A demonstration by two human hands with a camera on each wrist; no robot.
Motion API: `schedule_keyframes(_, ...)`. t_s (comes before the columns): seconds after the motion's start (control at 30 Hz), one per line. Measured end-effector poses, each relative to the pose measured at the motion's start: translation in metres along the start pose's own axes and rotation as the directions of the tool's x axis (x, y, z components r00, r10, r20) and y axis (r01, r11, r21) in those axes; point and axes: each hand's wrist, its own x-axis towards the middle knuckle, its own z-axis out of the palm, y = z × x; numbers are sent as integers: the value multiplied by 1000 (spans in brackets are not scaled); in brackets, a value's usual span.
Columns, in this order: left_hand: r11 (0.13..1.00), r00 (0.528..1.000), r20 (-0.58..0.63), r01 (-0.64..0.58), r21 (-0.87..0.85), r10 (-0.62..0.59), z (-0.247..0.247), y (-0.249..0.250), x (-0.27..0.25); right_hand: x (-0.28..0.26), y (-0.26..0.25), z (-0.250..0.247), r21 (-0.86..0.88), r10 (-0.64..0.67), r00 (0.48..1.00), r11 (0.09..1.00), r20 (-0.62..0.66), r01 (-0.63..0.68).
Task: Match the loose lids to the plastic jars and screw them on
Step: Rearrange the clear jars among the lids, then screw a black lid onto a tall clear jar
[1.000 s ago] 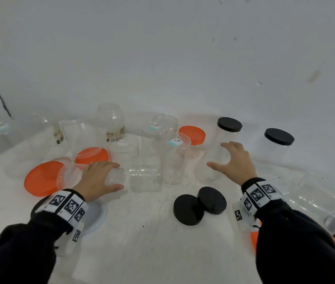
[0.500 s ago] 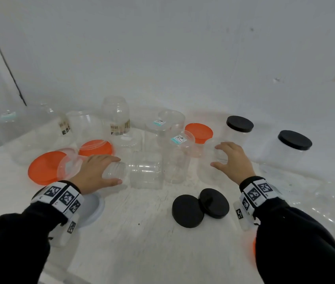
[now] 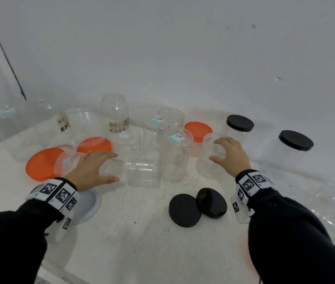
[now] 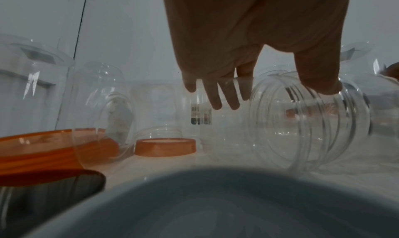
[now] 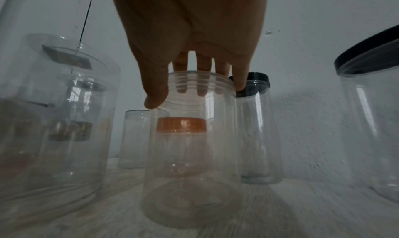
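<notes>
Head view: your left hand (image 3: pixel 89 170) sits over the threaded neck of the clear jar lying on its side (image 3: pixel 140 171) on the white table (image 3: pixel 142 232). Fingers arc over the top of the neck, thumb underneath, a wide partial curl around it. In the left wrist view the thumb (image 4: pixel 319 74) touches the neck threads of that jar (image 4: pixel 308 122); the other fingers (image 4: pixel 218 95) hang straight down beside the mouth, so I cannot tell if the grip is closed.

Your right hand (image 3: pixel 231 158) is on the upright open jar (image 3: pixel 209 158), to the right of the lying jar. In the right wrist view the thumb (image 5: pixel 156 88) hooks over the near side of the rim and the fingers (image 5: pixel 202 66) drop behind the far side, curled around the mouth of this jar (image 5: pixel 192 148).

Two loose black lids (image 3: pixel 198 207) lie overlapping on the table, right of and nearer you than the lying jar. A large loose orange lid (image 3: pixel 41 166) lies left of it, with a smaller orange lid (image 3: pixel 94 145) behind your left hand. A white lid (image 3: pixel 89 206) sits under your left wrist.

Further right than the lying jar and toward the wall, two jars already carry black lids (image 3: pixel 240 123) (image 3: pixel 295 140), and one has an orange lid (image 3: pixel 198 131). Several uncapped clear jars stand behind the lying jar, along the wall.
</notes>
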Motion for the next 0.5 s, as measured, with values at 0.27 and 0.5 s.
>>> schedule_keyframes(0.27,989,977,-201,-92,-113,68,-15,45,-11,4,0,-4,-20,3,999,1000,36,-2)
schedule_keyframes(0.5,919,953,25,-283,-276,301,8,136,-32,3,1,-3,-1,5,999,1000,36,-5)
